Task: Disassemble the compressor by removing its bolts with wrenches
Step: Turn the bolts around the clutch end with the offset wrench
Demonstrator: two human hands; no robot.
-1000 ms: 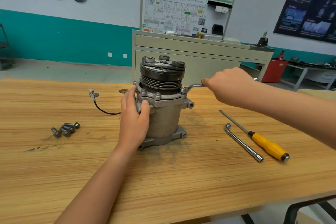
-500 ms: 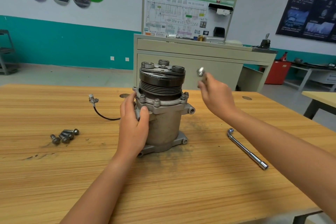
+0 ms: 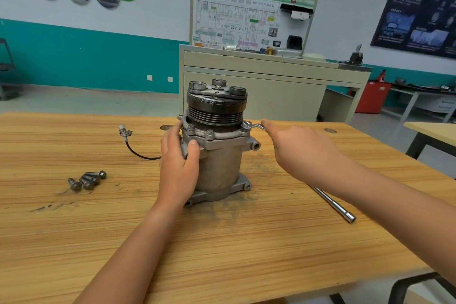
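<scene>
The grey compressor (image 3: 222, 160) stands upright on the wooden table (image 3: 222, 242), its black pulley on top. My left hand (image 3: 179, 165) grips its left side just under the flange. A small silver wrench (image 3: 254, 126) sits with its ring end on a bolt at the flange's right edge. My right hand (image 3: 301, 150) holds the wrench's handle, and most of the handle is hidden under the fingers. Several removed bolts (image 3: 87, 180) lie loose on the table to the left.
An L-shaped socket wrench (image 3: 333, 205) lies on the table at right, partly under my right forearm. The compressor's black wire with a connector (image 3: 125, 132) trails left. A beige cabinet (image 3: 259, 89) with a diagram board stands behind the table. Another table (image 3: 431, 131) is at far right.
My right hand, raised with the wrench lifted off half a second ago, has come back down and the wrench is on the right flange bolt again. The left hand has stayed put.
</scene>
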